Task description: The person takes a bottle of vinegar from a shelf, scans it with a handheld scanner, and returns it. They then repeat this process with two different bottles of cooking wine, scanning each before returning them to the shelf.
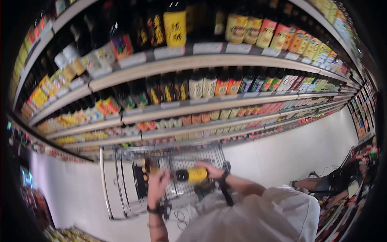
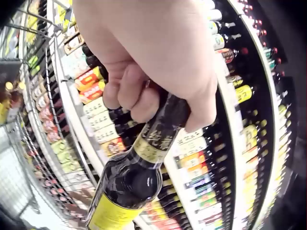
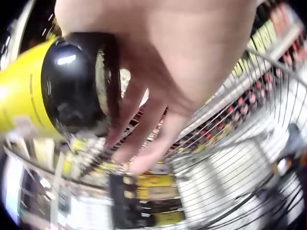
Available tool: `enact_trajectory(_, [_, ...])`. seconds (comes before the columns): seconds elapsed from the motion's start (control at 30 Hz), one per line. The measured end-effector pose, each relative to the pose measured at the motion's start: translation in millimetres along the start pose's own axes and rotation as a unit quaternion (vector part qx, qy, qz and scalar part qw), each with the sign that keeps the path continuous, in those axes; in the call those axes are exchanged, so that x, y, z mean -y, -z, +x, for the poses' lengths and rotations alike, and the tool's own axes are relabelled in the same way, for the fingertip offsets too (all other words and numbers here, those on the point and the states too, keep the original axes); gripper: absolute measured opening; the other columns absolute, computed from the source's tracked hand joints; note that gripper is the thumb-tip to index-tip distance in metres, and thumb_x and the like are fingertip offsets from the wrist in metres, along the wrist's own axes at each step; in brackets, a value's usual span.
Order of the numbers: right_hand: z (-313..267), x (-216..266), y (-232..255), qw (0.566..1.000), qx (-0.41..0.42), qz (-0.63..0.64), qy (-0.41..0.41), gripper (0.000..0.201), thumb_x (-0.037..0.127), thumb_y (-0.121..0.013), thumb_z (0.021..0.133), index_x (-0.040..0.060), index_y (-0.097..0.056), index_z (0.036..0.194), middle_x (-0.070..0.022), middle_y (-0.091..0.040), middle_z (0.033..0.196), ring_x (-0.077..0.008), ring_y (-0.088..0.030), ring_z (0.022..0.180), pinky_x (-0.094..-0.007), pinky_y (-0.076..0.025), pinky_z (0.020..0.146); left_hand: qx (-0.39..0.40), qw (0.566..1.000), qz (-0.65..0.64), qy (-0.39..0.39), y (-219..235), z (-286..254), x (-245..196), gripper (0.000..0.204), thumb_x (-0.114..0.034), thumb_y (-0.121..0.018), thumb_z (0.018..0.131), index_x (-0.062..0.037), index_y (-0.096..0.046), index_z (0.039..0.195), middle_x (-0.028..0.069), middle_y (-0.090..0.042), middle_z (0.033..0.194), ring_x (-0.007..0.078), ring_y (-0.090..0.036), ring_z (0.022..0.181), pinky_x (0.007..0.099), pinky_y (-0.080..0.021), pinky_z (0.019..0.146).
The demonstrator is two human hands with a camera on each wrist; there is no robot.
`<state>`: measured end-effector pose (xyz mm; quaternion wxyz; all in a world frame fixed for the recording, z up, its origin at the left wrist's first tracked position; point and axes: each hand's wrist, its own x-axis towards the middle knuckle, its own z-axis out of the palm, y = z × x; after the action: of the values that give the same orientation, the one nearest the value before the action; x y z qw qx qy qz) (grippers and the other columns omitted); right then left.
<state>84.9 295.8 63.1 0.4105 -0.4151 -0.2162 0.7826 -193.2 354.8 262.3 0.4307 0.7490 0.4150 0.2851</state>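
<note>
A dark bottle with a yellow label [image 1: 197,174] lies roughly level between the two hands, above a shopping cart. My left hand [image 1: 159,183] is at its neck end; in the left wrist view that hand [image 2: 153,57] grips the dark neck of the bottle [image 2: 115,213], fingers curled round it. At the other end is my right hand [image 1: 210,170], holding the bottle near its base. The right wrist view shows the yellow-labelled bottle [image 3: 29,91] against the right hand [image 3: 168,62], fingers extending past its dark end; the thumb is hidden.
The wire cart [image 1: 217,155] stands before the shelves, with dark and yellow packed items [image 3: 160,191] inside. Long shelves [image 1: 242,60] of bottles and cartons curve across the front. Another person [image 1: 342,179] is at the right, by more shelving.
</note>
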Motion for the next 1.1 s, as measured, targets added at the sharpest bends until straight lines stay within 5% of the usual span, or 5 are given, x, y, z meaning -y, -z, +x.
enact_trajectory(0.17, [-49,72,-46,0.997,0.049,0.048,0.037,0.050,0.045,-0.046,0.102,-0.0005,-0.057,0.121,-0.0175,-0.069,0.096,-0.0234,-0.071,0.068,-0.0304,-0.055,0.045,-0.172,0.928,-0.331,0.027,-27,33,-5,0.027,-0.033,-0.049,0.106,-0.0078,-0.052,0.117,-0.0014,-0.053,0.099,0.0088,-0.051,0.089,0.0309,-0.045,0.078])
enact_trajectory(0.37, [-71,86,-69,0.989,0.045,0.137,0.013,0.057,0.052,-0.039,0.103,0.0001,-0.055,0.121,-0.0154,-0.066,0.090,-0.0263,-0.069,0.074,-0.0391,-0.058,0.055,-0.111,0.904,-0.411,0.035,-92,23,16,0.050,-0.027,-0.042,0.108,-0.0042,-0.030,0.151,0.0065,-0.044,0.144,0.0170,-0.042,0.131,0.0381,-0.033,0.111])
enact_trajectory(0.83, [-91,79,-107,0.990,0.049,0.052,0.119,0.046,0.024,-0.059,0.100,0.0067,-0.042,0.140,-0.0108,-0.066,0.108,-0.0192,-0.068,0.096,-0.0366,-0.056,0.080,-0.176,0.825,-0.530,0.089,-98,17,4,0.049,-0.026,-0.043,0.108,-0.0035,-0.030,0.149,0.0072,-0.049,0.138,0.0154,-0.049,0.123,0.0327,-0.038,0.107])
enact_trajectory(0.93, [-81,47,-95,0.985,-0.001,-0.090,0.146,0.051,0.019,-0.066,0.096,0.0078,-0.041,0.140,-0.0084,-0.066,0.109,-0.0140,-0.064,0.101,-0.0312,-0.051,0.087,-0.199,0.933,-0.287,0.090,-118,-4,45,0.053,-0.024,-0.047,0.106,-0.0050,-0.027,0.151,0.0078,-0.049,0.139,0.0163,-0.050,0.123,0.0330,-0.038,0.107])
enact_trajectory(1.1, [-73,60,-82,0.934,0.104,-0.260,0.220,0.047,0.021,-0.070,0.094,0.0087,-0.047,0.133,-0.0058,-0.061,0.122,-0.0092,-0.059,0.098,-0.0285,-0.051,0.086,-0.208,0.806,-0.535,0.145,-118,-12,11,0.038,-0.011,-0.063,0.095,-0.0033,-0.045,0.128,0.0144,-0.064,0.110,0.0253,-0.066,0.096,0.0382,-0.056,0.084])
